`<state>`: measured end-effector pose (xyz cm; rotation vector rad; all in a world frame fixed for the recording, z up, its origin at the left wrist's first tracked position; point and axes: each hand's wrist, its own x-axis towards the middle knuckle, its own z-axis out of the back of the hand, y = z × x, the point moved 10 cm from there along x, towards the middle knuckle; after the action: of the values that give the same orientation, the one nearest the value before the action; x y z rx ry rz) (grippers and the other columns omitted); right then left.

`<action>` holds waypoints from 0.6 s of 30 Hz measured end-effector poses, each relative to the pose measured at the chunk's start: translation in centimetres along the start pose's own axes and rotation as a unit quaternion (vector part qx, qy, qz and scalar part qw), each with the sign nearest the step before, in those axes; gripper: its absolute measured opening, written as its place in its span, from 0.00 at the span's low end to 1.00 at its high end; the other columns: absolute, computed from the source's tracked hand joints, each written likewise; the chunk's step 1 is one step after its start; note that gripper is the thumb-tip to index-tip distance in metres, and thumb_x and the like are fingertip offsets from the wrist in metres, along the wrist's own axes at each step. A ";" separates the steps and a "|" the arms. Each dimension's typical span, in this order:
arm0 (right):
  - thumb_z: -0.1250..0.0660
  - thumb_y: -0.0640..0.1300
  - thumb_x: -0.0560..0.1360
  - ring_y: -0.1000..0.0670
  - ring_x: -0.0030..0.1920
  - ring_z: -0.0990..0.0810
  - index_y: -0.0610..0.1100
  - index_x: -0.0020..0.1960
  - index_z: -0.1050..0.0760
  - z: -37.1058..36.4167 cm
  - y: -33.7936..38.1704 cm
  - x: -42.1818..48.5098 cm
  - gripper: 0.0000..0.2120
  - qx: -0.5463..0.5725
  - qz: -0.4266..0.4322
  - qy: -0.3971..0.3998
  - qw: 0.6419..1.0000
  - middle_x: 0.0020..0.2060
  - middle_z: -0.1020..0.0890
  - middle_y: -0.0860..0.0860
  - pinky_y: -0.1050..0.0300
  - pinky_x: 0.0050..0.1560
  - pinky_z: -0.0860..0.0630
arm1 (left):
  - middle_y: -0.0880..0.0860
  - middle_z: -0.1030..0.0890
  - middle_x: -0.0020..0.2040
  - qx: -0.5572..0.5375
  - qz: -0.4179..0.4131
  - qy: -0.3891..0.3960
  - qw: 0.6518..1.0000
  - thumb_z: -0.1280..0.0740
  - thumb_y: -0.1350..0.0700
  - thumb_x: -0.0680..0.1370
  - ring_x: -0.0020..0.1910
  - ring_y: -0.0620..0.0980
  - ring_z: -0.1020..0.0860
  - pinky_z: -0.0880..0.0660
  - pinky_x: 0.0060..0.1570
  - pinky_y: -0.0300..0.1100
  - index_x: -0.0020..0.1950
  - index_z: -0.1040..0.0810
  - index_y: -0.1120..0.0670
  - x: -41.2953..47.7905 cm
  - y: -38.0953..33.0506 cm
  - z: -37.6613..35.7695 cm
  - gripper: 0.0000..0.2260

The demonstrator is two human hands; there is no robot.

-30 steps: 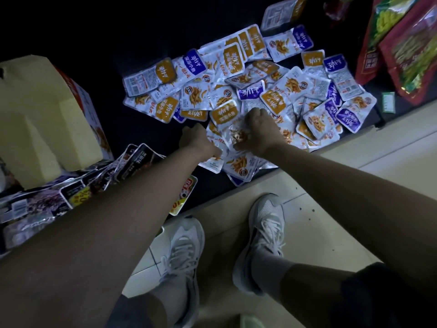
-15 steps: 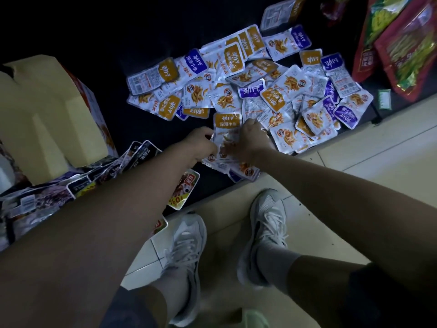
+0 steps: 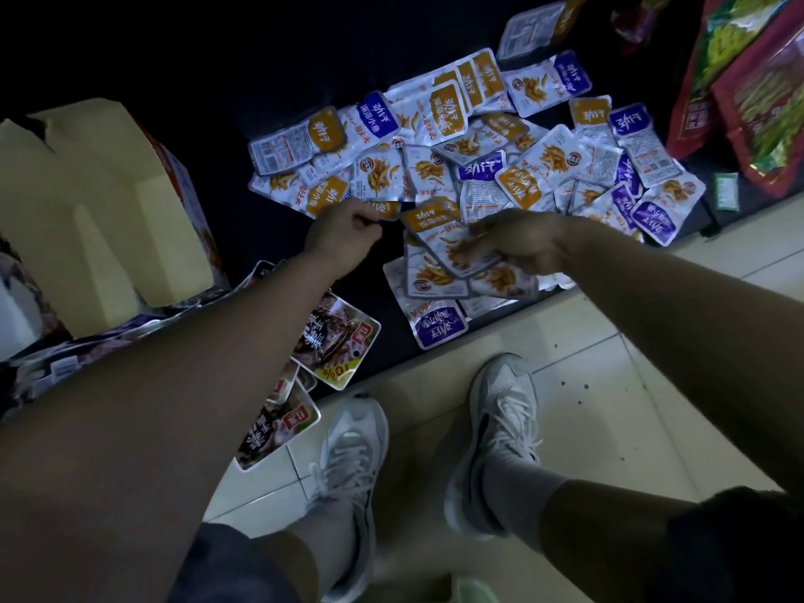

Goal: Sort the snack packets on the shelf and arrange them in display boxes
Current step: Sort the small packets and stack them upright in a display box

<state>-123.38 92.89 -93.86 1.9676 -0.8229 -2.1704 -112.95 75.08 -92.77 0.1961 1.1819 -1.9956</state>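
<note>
A heap of small snack packets, white with orange or purple labels, is spread over the dark shelf. My right hand holds a stack of orange-label packets near the shelf's front edge. My left hand is just left of it, its fingers pinching the corner of an orange-label packet at the heap's near side. One purple-label packet lies alone by the front edge.
An open cardboard display box stands at the left of the shelf. Dark printed snack bags overhang the edge below my left arm. Large red and green bags lie at the far right. My shoes stand on the tiled floor.
My hands have drawn apart. The right one has lifted a stack of packets toward the front edge, and the left has moved left and pinched another packet.
</note>
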 end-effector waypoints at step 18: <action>0.26 0.40 0.71 0.46 0.50 0.18 0.40 0.58 0.24 6.8 1.8 1.8 0.17 0.022 0.138 -0.324 0.936 0.52 0.18 0.45 0.54 0.45 0.20 | 0.58 0.35 0.72 0.127 -0.078 -0.067 0.987 0.35 0.56 0.79 0.71 0.59 0.38 0.38 0.67 0.48 0.75 0.38 0.55 2.7 -1.6 -0.7 0.26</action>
<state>-130.63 92.86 -94.50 1.0314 -1.1438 -2.6396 -116.06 74.55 -93.33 0.0962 0.8795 -2.2577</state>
